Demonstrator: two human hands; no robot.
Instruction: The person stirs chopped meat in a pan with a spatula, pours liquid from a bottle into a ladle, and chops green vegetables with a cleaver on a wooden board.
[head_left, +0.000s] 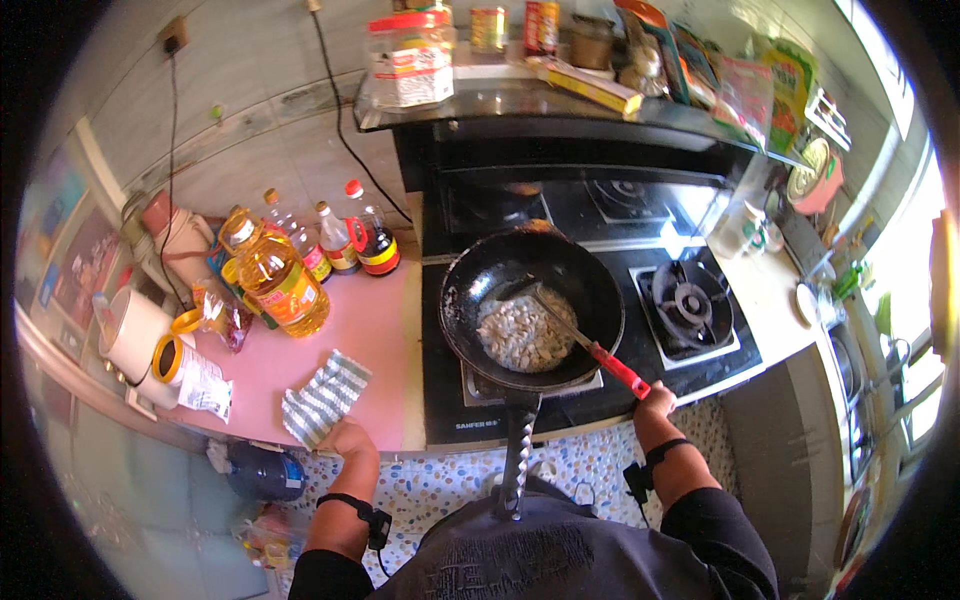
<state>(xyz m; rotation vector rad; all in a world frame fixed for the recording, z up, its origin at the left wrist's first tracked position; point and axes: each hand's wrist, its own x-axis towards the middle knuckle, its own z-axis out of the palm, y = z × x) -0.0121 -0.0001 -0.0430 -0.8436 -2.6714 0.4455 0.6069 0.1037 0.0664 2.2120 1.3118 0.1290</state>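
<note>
My left hand (346, 438) has hold of the lower edge of a grey-and-white striped cloth (328, 397) at the front of the pink counter. At the front edge of the stove, my right hand (657, 403) is beside the end of a spatula's red handle (616, 367); whether the fingers grip it is not clear. The spatula leans across the rim of a black wok (459, 322), its blade among pale, cut food pieces (517, 335) in bubbling liquid. The wok sits over the left burner, its twisted metal handle (517, 450) pointing towards my body.
A bare gas burner (693, 301) is right of the wok. Cooking oil (281, 281) and sauce bottles (373, 236) stand on the left counter, near a tipped white jar (184, 367). Above the stove, a shelf (495, 101) holds jars and packets. A blue water jug (266, 474) lies below.
</note>
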